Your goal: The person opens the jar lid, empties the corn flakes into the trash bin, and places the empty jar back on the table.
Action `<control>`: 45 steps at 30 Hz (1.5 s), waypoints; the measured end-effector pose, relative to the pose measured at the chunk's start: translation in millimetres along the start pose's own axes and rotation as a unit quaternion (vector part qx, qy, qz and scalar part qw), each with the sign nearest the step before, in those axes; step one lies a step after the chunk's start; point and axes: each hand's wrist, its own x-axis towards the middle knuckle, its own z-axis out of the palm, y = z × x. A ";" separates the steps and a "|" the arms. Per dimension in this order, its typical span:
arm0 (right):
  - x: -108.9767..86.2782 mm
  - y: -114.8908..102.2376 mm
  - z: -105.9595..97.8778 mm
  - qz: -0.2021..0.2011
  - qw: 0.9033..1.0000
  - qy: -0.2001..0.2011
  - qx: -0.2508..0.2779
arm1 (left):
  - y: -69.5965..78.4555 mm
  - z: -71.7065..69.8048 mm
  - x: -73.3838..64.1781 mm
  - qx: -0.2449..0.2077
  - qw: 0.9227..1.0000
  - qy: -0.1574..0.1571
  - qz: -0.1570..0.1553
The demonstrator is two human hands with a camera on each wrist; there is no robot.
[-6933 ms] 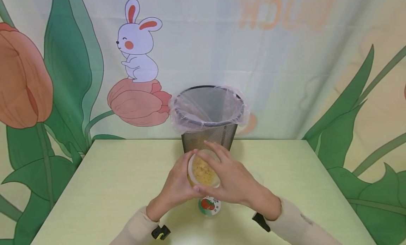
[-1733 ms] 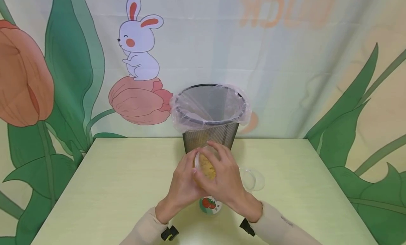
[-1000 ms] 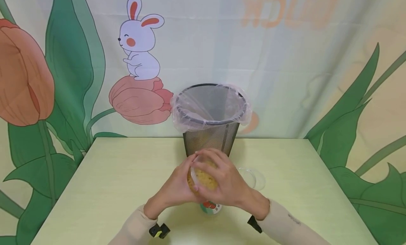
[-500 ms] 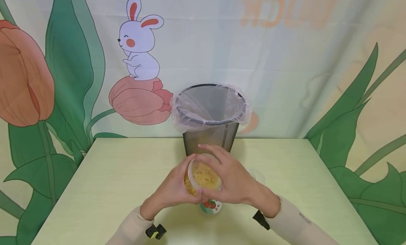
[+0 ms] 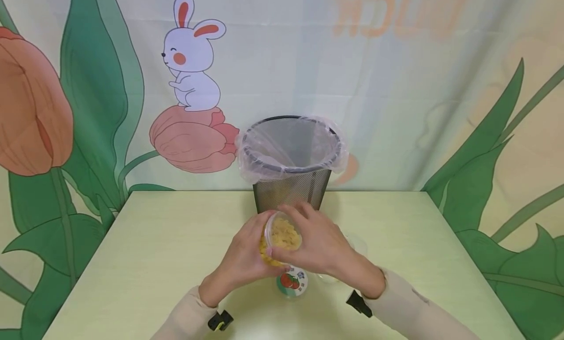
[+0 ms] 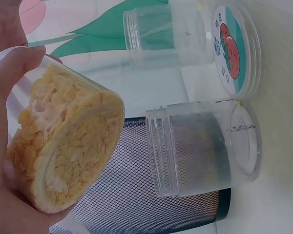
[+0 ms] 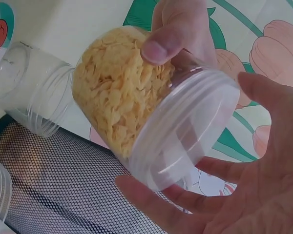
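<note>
My left hand (image 5: 246, 249) grips a clear plastic jar (image 6: 68, 141) filled with yellow flakes, holding it tilted above the table. A translucent screw lid (image 7: 185, 131) sits on the jar's mouth. The fingers of my right hand (image 5: 323, 242) are spread and curved round that lid, thumb on one side and fingers on the other. Below the hands lies a round lid with a tomato label (image 5: 292, 282). Two more clear jars stand nearby: one clear jar (image 6: 205, 151) by the bin, another clear jar (image 6: 156, 36) beside the labelled lid.
A black mesh bin (image 5: 291, 188) stands at the table's back, lined with a pinkish plastic bag (image 5: 255, 169). Behind the pale table (image 5: 176, 242) hangs a cloth (image 5: 387, 100) printed with a rabbit and tulips. My right forearm partly hides the clear jars in the head view.
Both hands have stayed round the jar and its lid. The right hand has repeatedly shifted round the lid. Since half a second ago, the jar has tilted and the lid faces more to the right.
</note>
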 end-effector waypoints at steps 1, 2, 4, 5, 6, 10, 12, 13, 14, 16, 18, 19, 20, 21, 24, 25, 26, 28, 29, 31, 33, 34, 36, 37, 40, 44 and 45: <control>0.1 -0.5 0.3 -0.002 1.000 0.000 0.001 | 0.1 0.6 0.1 0.003 1.000 0.001 0.004; 0.2 -0.7 0.6 -0.006 1.000 0.001 0.001 | 0.3 0.9 0.3 0.006 1.000 0.002 0.006; 0.1 -0.9 0.3 -0.016 1.000 0.002 0.000 | 0.6 1.0 0.8 0.008 1.000 0.002 0.011; 0.1 -0.8 -0.2 -0.020 1.000 0.002 -0.001 | 0.4 0.9 1.0 0.009 1.000 0.002 0.014; 0.1 -0.3 -0.4 -0.025 1.000 0.001 -0.002 | 0.3 0.8 1.0 0.009 1.000 0.002 0.017; 0.1 1.9 -1.6 -0.049 0.999 -0.004 -0.005 | -0.2 -0.9 0.8 0.005 1.000 -0.003 0.019; 0.0 3.3 -1.9 -0.066 0.998 -0.007 -0.003 | -0.2 -2.0 0.1 0.001 1.000 -0.007 0.019; -0.2 3.7 -2.1 -0.074 0.997 -0.008 -0.003 | -0.2 -2.5 -0.2 -0.002 1.000 -0.010 0.016; -0.3 4.2 -2.5 -0.083 0.996 -0.010 -0.003 | -0.2 -2.8 -0.6 -0.004 1.000 -0.012 0.016; -0.7 5.4 -3.2 -0.102 0.995 -0.014 -0.007 | -0.5 -3.3 -1.7 -0.007 1.000 -0.019 0.013; -1.3 6.5 -4.2 -0.122 0.992 -0.019 -0.012 | -1.0 -3.8 -2.9 -0.014 0.999 -0.027 0.009; -1.4 6.9 -4.9 -0.132 0.991 -0.023 -0.016 | -1.2 -4.2 -3.5 -0.018 0.999 -0.032 0.008; -1.6 7.4 -5.5 -0.142 0.989 -0.027 -0.019 | -1.4 -4.7 -4.1 -0.022 0.999 -0.036 0.007; -1.7 7.8 -6.1 -0.152 0.988 -0.031 -0.022 | -1.8 -5.2 -4.8 -0.026 0.999 -0.040 0.006; -1.6 9.4 -7.0 -0.185 0.981 -0.047 -0.022 | -2.9 -6.9 -6.7 -0.039 0.998 -0.052 0.008; -1.6 10.0 -7.2 -0.196 0.979 -0.052 -0.021 | -3.2 -7.4 -7.2 -0.041 0.998 -0.054 0.009; -1.6 10.8 -7.1 -0.206 0.977 -0.058 -0.021 | -3.4 -7.8 -7.5 -0.045 0.997 -0.058 0.010; -1.4 12.1 -7.4 -0.227 0.971 -0.071 -0.022 | -3.9 -8.5 -8.3 -0.048 0.997 -0.063 0.011; -1.2 12.5 -7.6 -0.237 0.968 -0.077 -0.024 | -3.7 -8.8 -8.4 -0.049 0.997 -0.066 0.012; -0.7 13.8 -7.4 -0.253 0.963 -0.087 -0.034 | -3.7 -9.0 -8.6 -0.048 0.996 -0.069 0.009; -0.4 14.9 -7.3 -0.264 0.959 -0.094 -0.045 | -3.8 -9.2 -8.7 -0.046 0.996 -0.071 0.007; -0.4 15.3 -7.2 -0.269 0.957 -0.095 -0.050 | -3.5 -9.2 -8.8 -0.047 0.996 -0.073 0.004; -0.8 15.9 -7.2 -0.277 0.954 -0.094 -0.059 | -3.5 -9.1 -9.1 -0.050 0.996 -0.076 -0.002; -0.9 16.2 -7.3 -0.282 0.953 -0.092 -0.061 | -3.5 -9.1 -9.3 -0.051 0.996 -0.076 -0.004; -1.7 15.9 -8.4 -0.283 0.955 -0.081 -0.047 | -3.6 -9.2 -9.8 -0.060 0.995 -0.076 -0.005; -2.2 13.7 -10.9 -0.220 0.975 -0.043 -0.004 | -4.3 -9.4 -9.6 -0.061 0.996 -0.067 0.004; -2.2 13.0 -11.1 -0.196 0.980 -0.026 0.003 | -4.3 -9.5 -9.5 -0.061 0.996 -0.065 0.005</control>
